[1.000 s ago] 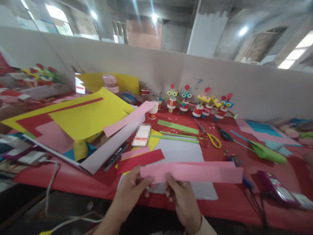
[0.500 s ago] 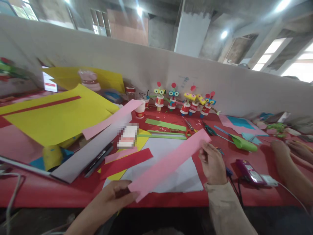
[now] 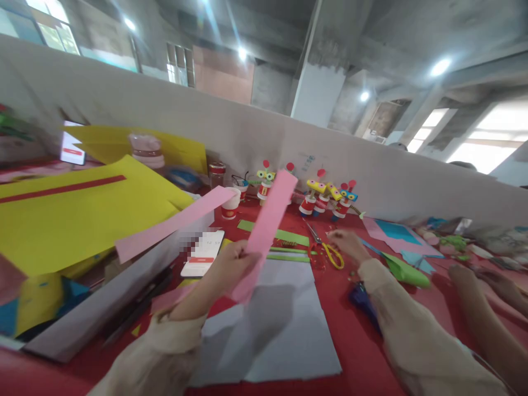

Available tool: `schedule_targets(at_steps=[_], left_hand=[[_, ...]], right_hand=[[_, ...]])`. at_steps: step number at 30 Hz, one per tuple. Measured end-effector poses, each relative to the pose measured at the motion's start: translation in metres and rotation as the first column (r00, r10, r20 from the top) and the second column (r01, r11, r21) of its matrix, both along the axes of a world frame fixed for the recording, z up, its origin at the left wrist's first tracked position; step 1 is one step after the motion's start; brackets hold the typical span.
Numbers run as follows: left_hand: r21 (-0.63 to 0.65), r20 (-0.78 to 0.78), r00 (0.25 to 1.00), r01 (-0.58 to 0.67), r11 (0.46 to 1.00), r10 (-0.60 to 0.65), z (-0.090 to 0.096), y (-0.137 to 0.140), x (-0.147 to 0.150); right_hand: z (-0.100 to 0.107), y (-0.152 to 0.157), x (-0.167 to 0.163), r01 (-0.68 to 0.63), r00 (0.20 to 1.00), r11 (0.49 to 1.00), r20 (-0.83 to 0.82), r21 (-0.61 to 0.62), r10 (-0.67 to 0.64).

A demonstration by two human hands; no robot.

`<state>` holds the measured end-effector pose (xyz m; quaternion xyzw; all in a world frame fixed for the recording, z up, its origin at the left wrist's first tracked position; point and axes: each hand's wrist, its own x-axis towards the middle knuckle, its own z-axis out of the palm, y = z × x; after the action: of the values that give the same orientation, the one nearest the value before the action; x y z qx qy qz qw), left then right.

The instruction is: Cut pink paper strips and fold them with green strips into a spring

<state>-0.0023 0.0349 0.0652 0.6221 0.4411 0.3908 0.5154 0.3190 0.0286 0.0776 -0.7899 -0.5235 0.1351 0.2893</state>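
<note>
A pink paper strip (image 3: 270, 212) stands tilted upward in my left hand (image 3: 237, 264), whose fingers are wrapped round its lower part. Over the table's right half, my right hand (image 3: 348, 246) reaches forward with loosely bent fingers and nothing visible in them. Just left of those fingertips lies a pair of scissors (image 3: 333, 256) with red and yellow handles, blades pointing away. White paper sheets (image 3: 289, 330) lie below the strip. Green paper strips (image 3: 289, 257) and a wider green piece (image 3: 300, 237) lie beyond them.
Several cup figures (image 3: 307, 205) stand along the back wall beside a paper cup (image 3: 230, 204). Yellow sheets (image 3: 82, 214), another pink strip (image 3: 173, 223) and a phone (image 3: 203, 256) occupy the left. A co-worker's arm (image 3: 478, 302) is at the right edge.
My right hand has let go of the pink strip and moved forward beside the scissors. My left hand has lifted the strip and turned it more upright. The view has tilted up.
</note>
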Motion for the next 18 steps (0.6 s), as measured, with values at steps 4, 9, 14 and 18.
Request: schedule_targets(at_steps=[4,9,14,18], left_hand=[[0.079,0.188,0.980,-0.085,0.993,0.069,-0.024,0.031,0.009],[0.291,0.092,0.993,-0.092,0.952,0.068,-0.048,0.042,0.010],[0.376,0.028,0.974,-0.218,0.901,0.224,-0.045,0.040,0.004],[0.382,0.055,0.947,-0.314,0.869,0.318,-0.040,0.039,-0.002]], right_hand=[[-0.032,0.022,0.010,-0.003,0.987,0.982,0.159,-0.186,0.033],[-0.053,0.036,0.016,-0.015,0.968,0.915,0.225,-0.402,0.115],[-0.059,0.041,0.031,0.039,0.964,0.893,0.252,-0.449,0.085],[-0.045,0.044,0.036,0.054,0.944,0.904,0.318,-0.424,0.093]])
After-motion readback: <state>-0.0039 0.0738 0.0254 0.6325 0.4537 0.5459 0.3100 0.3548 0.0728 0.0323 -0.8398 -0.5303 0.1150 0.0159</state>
